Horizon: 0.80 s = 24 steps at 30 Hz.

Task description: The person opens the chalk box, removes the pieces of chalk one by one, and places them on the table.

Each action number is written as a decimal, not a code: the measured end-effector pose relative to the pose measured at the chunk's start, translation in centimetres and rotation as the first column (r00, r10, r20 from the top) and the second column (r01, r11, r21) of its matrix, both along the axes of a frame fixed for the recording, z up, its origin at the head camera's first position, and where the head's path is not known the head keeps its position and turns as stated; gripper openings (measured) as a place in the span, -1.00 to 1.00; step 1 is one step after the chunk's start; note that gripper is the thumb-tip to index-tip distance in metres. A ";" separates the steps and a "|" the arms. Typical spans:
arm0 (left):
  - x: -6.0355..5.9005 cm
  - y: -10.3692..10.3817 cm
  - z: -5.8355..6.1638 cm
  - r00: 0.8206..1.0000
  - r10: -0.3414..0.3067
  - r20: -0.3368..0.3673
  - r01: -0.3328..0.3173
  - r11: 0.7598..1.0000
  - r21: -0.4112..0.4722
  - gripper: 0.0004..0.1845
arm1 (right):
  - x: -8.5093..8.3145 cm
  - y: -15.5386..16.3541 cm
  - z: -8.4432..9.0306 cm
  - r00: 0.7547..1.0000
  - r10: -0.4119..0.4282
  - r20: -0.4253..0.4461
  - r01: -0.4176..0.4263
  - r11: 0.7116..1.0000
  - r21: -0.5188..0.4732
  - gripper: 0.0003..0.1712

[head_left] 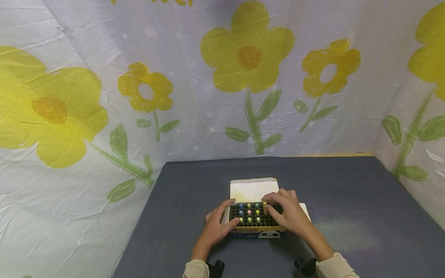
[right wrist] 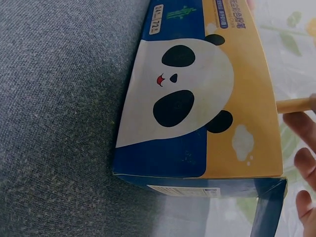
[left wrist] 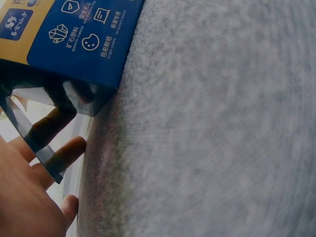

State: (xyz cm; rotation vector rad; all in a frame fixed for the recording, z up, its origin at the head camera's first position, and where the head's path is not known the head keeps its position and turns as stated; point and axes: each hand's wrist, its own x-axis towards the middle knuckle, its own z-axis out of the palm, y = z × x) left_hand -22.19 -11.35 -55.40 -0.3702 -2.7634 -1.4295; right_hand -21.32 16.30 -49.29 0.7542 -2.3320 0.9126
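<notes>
Pinching Brittle Chalk Above a Light Card Box

You have a yellow chalk stick [head_left: 265, 209] between the thumb and forefinger of your right hand [head_left: 287, 212], upright over the right part of the dark grid [head_left: 245, 216]. Its lower end is hidden behind the rim in the right wrist view, so you cannot tell how deep it sits, if at all. Your left hand [head_left: 216, 231] lies spread and relaxed about the left end of the box [head_left: 243, 234], thumb by the near corner, forefinger by the far one. The box rests on the dark table [head_left: 354, 216], its white lid [head_left: 253, 190] spread behind it.

Expect the stick to be very light, stiff and dry, perhaps a little powdery, and likely to snap if you bend it. Hold it lightly near the upper end and move it straight along its own length; levering it sideways against a hole could chip or break it.

Treat the box as thin, springy card with a slick printed face that may slide. Steady it at the firm corners, not by the flaps, which would probably fold.
</notes>
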 end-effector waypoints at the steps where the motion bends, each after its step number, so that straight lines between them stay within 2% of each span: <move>1: 0.0 0.0 0.0 1.000 0.001 0.000 -0.001 1.000 0.000 -0.33 | 0.0 0.0 0.0 1.000 -0.002 -0.009 0.002 1.000 -0.009 -0.69; 6: 0.0 0.0 -0.1 1.000 0.001 -0.001 -0.001 1.000 -0.002 -0.33 | -0.3 0.0 -0.1 0.998 -0.009 -0.059 0.007 0.999 -0.044 -0.67; 9: 0.0 0.0 0.0 1.000 -0.005 -0.001 0.005 1.000 0.007 -0.33 | -0.3 0.0 -0.1 0.998 -0.009 -0.060 0.005 0.998 -0.070 -0.63; 24: 0.1 0.0 0.1 1.000 -0.001 0.010 0.001 1.000 0.008 -0.33 | -0.1 0.7 0.4 0.998 0.023 0.061 -0.008 0.971 -0.238 -0.65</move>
